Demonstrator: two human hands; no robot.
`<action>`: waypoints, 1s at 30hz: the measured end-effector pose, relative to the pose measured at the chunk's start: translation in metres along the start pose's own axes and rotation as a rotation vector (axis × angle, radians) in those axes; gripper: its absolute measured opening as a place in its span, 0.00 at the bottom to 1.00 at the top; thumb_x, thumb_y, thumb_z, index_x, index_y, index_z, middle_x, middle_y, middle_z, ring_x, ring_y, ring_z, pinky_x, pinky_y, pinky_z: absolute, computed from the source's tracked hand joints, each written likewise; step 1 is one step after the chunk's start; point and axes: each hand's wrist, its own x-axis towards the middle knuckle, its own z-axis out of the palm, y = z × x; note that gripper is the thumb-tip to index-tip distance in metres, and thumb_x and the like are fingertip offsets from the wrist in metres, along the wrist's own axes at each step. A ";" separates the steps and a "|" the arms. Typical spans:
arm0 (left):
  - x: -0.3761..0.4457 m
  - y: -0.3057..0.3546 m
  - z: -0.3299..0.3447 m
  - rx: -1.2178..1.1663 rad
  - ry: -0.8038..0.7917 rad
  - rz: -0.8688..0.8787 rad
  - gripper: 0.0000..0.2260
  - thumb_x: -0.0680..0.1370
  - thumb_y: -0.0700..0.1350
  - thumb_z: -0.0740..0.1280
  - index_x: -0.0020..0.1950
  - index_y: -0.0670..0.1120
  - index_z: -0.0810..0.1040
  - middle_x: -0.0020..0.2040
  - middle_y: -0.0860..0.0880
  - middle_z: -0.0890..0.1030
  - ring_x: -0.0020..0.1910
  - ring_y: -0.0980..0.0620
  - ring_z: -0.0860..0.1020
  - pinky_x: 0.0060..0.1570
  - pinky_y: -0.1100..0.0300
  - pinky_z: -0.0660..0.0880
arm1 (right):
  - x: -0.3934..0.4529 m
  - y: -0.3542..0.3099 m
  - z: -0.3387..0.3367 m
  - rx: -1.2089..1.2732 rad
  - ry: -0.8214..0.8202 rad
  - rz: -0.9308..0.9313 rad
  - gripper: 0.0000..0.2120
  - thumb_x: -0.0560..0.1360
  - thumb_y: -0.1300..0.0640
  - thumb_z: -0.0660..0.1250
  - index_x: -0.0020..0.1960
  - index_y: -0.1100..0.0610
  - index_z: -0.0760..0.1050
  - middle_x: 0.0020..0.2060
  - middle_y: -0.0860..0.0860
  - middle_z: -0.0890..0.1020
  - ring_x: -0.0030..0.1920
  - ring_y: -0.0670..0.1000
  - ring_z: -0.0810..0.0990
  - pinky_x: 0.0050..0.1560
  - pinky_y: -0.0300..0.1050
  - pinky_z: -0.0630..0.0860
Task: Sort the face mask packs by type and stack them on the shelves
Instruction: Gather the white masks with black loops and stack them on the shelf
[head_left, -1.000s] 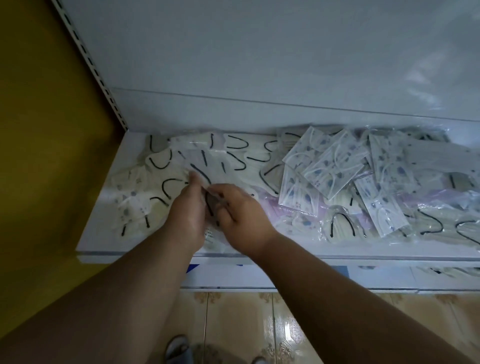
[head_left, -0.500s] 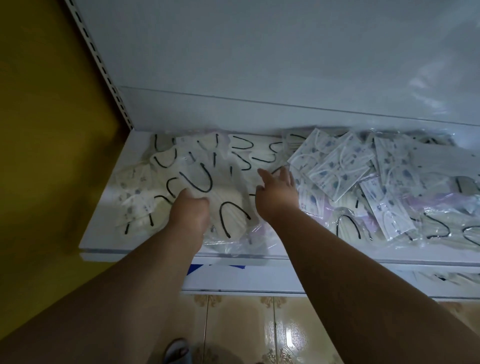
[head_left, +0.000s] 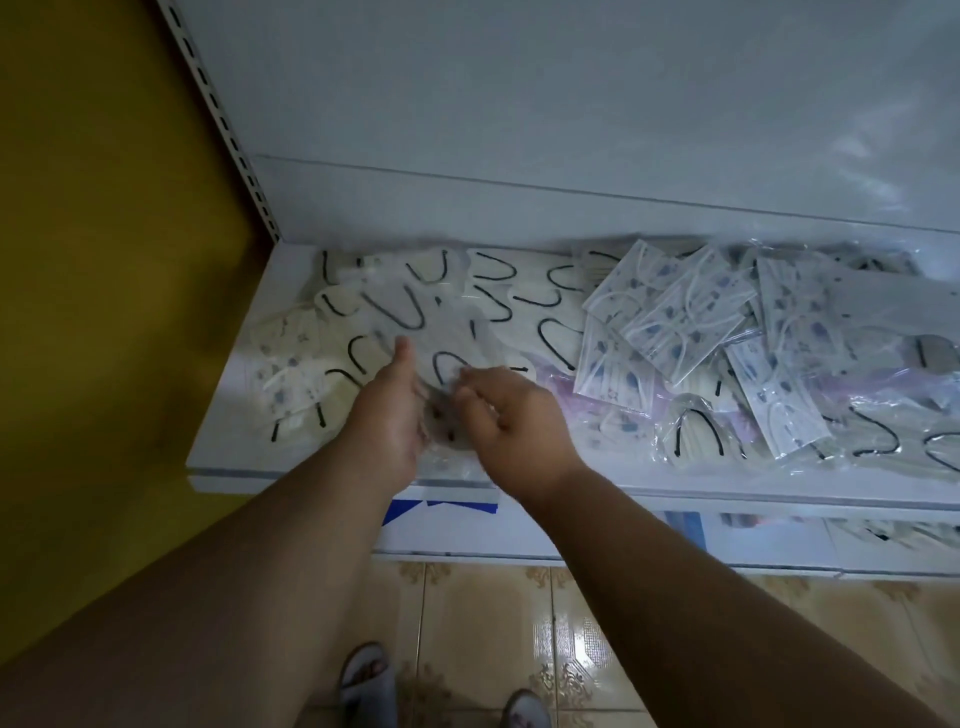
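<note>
On the white shelf (head_left: 223, 457), cream face mask packs with black ear loops (head_left: 498, 291) are heaped at the left and middle. White packs with a blue pattern (head_left: 675, 322) lie in a loose heap to their right. My left hand (head_left: 387, 415) and my right hand (head_left: 514, 421) meet near the shelf's front edge. Between them they hold a clear black-loop mask pack (head_left: 447, 358), which is blurred. My left thumb points up beside it and my left fingers are hidden under it. My right fingers curl onto its near edge.
A few patterned packs (head_left: 291, 374) lie at the shelf's far left, and pinkish packs (head_left: 561, 387) show under the heap. A yellow wall (head_left: 104, 260) borders the left. A lower shelf (head_left: 779, 545) holds more packs. Below are the tiled floor (head_left: 493, 623) and my sandalled feet.
My right hand has come back from the patterned heap to meet my left hand. Both now hold the black-loop pack near the shelf's front.
</note>
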 end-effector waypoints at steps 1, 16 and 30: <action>-0.003 -0.002 0.000 -0.016 -0.004 -0.001 0.22 0.78 0.63 0.65 0.61 0.47 0.78 0.55 0.44 0.84 0.52 0.46 0.83 0.55 0.49 0.78 | -0.010 -0.003 0.002 0.012 -0.048 -0.019 0.11 0.81 0.60 0.62 0.48 0.62 0.82 0.44 0.56 0.84 0.46 0.53 0.81 0.51 0.52 0.78; -0.125 -0.083 -0.028 0.105 -0.098 0.142 0.14 0.75 0.48 0.75 0.59 0.46 0.81 0.53 0.45 0.86 0.52 0.44 0.85 0.58 0.39 0.79 | -0.120 -0.019 -0.048 0.828 0.147 0.814 0.09 0.71 0.62 0.75 0.45 0.57 0.75 0.36 0.60 0.77 0.29 0.55 0.76 0.30 0.49 0.75; -0.354 -0.098 -0.052 0.199 -0.323 0.307 0.08 0.80 0.42 0.69 0.58 0.51 0.81 0.51 0.47 0.86 0.51 0.44 0.85 0.56 0.38 0.79 | -0.310 -0.175 -0.152 0.937 0.352 0.667 0.11 0.78 0.65 0.68 0.60 0.60 0.76 0.51 0.57 0.86 0.51 0.58 0.86 0.54 0.58 0.82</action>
